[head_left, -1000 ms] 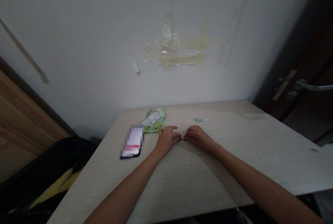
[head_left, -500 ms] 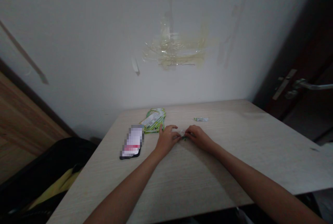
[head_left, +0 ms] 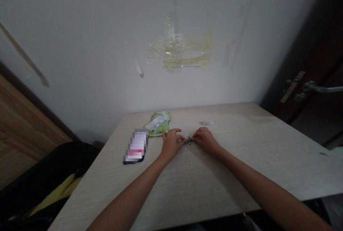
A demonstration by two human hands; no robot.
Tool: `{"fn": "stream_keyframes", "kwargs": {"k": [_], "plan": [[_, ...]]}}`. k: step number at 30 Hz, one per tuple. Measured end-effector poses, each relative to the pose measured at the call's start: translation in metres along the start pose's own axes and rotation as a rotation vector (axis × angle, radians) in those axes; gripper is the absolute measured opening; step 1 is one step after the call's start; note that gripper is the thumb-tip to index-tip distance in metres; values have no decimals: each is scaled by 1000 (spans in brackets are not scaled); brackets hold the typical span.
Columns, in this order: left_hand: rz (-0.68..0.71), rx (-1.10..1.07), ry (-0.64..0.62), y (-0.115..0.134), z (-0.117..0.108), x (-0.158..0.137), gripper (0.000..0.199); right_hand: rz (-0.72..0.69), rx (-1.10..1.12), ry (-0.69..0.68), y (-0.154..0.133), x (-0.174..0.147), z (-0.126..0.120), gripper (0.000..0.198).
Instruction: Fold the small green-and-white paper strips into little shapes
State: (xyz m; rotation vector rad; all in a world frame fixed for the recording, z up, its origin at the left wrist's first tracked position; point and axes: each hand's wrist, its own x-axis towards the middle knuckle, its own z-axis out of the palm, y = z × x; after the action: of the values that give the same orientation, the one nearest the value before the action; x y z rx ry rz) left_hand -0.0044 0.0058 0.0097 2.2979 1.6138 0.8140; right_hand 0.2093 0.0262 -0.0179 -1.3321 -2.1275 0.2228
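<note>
My left hand [head_left: 172, 143] and my right hand [head_left: 205, 140] meet low over the middle of the table. Between their fingertips is a small whitish and green scrap [head_left: 189, 139], perhaps a piece of wrapper, too small to make out well. Each hand pinches one side of it with thumb and index finger. The other fingers of my left hand are raised and apart. Behind my left hand lies a pile of green and white packets [head_left: 158, 123]. Beyond my right hand rests a thin green and white strip [head_left: 207, 123].
A phone [head_left: 136, 146] with a blurred-out screen lies left of the packets on the pale wooden table [head_left: 171, 198]. The wall [head_left: 107, 45] with old tape rises at the table's back edge. A dark door [head_left: 318, 70] stands at right, a black bag [head_left: 61, 163] at left.
My fingertips have drawn slightly apart, and more of the small scrap shows between them. The packets, the strip and the phone have stayed in place.
</note>
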Motion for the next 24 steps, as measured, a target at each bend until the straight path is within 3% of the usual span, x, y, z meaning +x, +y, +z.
{"fn": "stream_keyframes", "kwargs": {"k": [6,24], "plan": [[-68,34,34,4,4,-1,15,138,-54,-18,-5,2,3,19],[-140,114,66,6,14,2,21,264,-113,18,-16,4,7,27]]}}
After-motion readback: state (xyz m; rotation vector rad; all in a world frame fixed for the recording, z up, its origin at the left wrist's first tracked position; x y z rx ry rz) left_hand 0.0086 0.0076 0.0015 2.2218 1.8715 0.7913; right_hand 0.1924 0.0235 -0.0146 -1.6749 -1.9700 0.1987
